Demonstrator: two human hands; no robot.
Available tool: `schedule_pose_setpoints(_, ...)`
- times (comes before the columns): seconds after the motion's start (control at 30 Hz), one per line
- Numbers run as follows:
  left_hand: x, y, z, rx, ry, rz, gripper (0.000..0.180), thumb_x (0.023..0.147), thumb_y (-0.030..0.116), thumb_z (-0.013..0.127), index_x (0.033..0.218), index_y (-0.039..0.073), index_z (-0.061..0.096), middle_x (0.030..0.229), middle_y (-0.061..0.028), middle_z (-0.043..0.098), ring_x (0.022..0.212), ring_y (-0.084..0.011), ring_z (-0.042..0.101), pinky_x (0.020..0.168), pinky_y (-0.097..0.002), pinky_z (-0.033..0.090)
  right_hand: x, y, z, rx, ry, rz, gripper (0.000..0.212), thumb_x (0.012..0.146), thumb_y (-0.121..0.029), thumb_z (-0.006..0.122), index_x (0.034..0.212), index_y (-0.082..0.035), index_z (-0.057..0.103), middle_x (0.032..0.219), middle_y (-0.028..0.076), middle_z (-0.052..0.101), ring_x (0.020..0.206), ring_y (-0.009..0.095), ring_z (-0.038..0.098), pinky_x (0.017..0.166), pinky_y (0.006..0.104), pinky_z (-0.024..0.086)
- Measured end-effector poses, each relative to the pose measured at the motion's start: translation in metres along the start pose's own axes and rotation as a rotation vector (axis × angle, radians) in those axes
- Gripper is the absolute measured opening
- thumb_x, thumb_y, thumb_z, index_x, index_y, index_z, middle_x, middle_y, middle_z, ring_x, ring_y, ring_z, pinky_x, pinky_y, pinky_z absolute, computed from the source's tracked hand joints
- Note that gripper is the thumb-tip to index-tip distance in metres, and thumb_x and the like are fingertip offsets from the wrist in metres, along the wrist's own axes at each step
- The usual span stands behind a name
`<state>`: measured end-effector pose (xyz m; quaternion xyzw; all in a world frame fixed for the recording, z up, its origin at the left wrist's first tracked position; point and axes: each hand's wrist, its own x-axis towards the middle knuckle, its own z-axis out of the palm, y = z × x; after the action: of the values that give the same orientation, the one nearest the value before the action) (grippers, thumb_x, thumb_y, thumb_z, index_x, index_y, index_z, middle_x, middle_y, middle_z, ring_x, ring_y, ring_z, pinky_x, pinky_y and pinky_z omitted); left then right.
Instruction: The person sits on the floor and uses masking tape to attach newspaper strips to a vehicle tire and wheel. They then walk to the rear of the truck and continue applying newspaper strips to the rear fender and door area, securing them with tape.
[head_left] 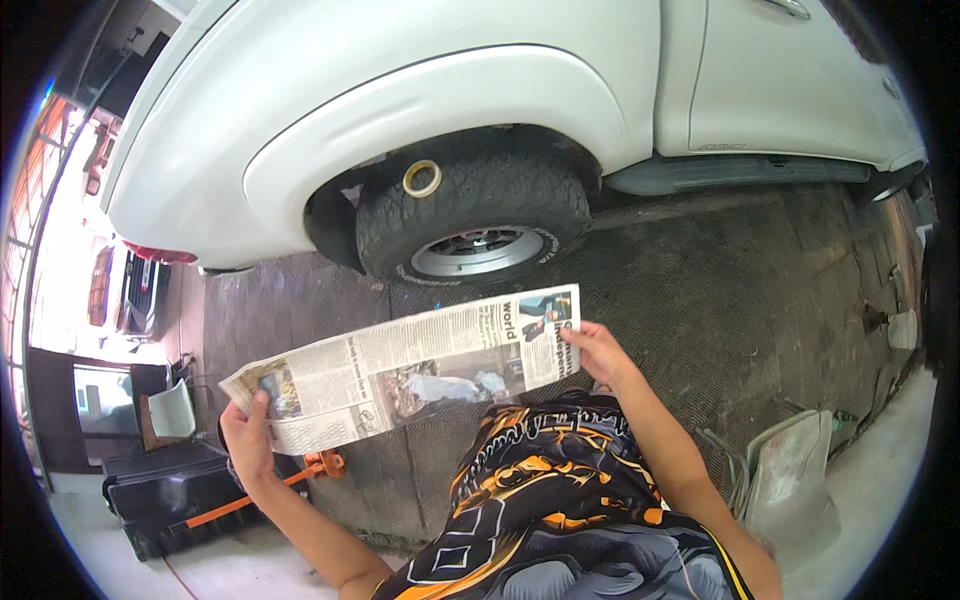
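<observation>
A folded newspaper [340,375] stretches between my two hands, held out in front of my body. My left hand [248,435] grips its left end, thumb on top of the page. At the opposite end, my right hand [598,352] pinches the edge, with its other fingers partly hidden. Beyond the paper stands a white vehicle [420,85] with a chunky black tire [470,205] on a silver rim [480,252]. A yellowish roll of tape [422,179] rests on top of the tire's tread, under the wheel arch.
To the left are a black case [180,480] and an orange jack [325,464] with a long handle. White chairs stand at the lower right [795,480] and far left [173,410]. Another vehicle [130,290] shows past the left opening. The floor [720,300] is dark and textured.
</observation>
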<state>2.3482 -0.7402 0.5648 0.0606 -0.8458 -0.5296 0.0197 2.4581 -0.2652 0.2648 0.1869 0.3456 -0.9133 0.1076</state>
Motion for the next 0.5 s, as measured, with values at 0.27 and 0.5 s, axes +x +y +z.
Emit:
schedule_pose_setpoints(0.27, -0.010, -0.050, 0.012, 0.030, -0.258, -0.156, 0.027, 0.083, -0.004, 0.071, 0.110, -0.010, 0.067, 0.098, -0.0097, 0.073, 0.082, -0.0139, 0.066, 0.078, -0.0297, 0.054, -0.039, -0.062, -0.019, -0.244, 0.143, -0.096, 0.021, 0.093, -0.011, 0.071, 0.108, 0.003, 0.072, 0.101, 0.011, 0.076, 0.084, 0.015, 0.072, 0.077, 0.0315, 0.059)
schedule_pose_setpoints(0.5, -0.009, -0.068, 0.024, -0.026, -0.423, 0.013, 0.023, 0.079, -0.011, 0.065, 0.101, -0.007, 0.073, 0.093, -0.0083, 0.071, 0.081, -0.0151, 0.065, 0.076, -0.0267, 0.051, -0.073, -0.100, -0.001, -0.218, 0.229, -0.185, 0.020, 0.095, -0.007, 0.066, 0.115, 0.000, 0.067, 0.108, 0.010, 0.073, 0.091, 0.015, 0.071, 0.079, 0.0300, 0.058)
